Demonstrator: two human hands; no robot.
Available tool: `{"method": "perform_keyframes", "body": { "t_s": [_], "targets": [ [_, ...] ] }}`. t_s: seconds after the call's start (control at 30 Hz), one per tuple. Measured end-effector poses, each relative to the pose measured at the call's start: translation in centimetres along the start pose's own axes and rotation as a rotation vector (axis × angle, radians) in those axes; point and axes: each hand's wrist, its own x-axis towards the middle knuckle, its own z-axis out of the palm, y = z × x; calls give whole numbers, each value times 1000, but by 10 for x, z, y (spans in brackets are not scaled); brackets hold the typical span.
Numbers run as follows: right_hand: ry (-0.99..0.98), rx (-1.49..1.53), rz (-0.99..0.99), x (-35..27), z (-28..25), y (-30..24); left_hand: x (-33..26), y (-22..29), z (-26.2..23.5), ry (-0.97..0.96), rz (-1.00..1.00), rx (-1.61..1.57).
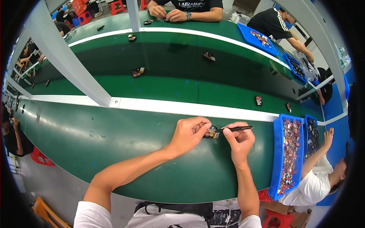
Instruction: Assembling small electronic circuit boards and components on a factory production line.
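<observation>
My right hand (pixel 240 141) pinches a pair of black tweezers (pixel 242 128), whose tips point left at a small black casing (pixel 213 135). That casing has a yellow and dark patch on it and sits on the green worktop between my hands. My left hand (pixel 189 133) is closed at the casing's left side, thumb and forefinger pressed together. Whether these fingers grip the casing or a tiny part by it is too small to tell; they cover part of it.
Beside my right arm stands a blue tray (pixel 278 152) of small red and silver parts, with another blue tray (pixel 306 129) of black parts behind it. Across the white rail (pixel 159 106), similar casings (pixel 138 72) lie on a green belt (pixel 159 85). Co-workers sit opposite and at right.
</observation>
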Motion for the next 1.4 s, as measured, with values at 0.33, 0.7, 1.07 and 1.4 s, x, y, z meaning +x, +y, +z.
{"method": "perform_keyframes", "body": {
  "t_s": [0.33, 0.7, 1.07, 1.4],
  "targets": [
    [-28, -218, -90, -1, -2, 3, 0, -8, 2, 1, 40, 17],
    [-63, -318, -43, 1, -7, 4, 2, 4, 3, -17, -62, -28],
    [-35, 44, 370, 6, -10, -8, -2, -5, 7, -1, 130, 101],
    [-48, 72, 293, 7, -14, 3, 1, -8, 11, 84, 422, 283]
  ]
}}
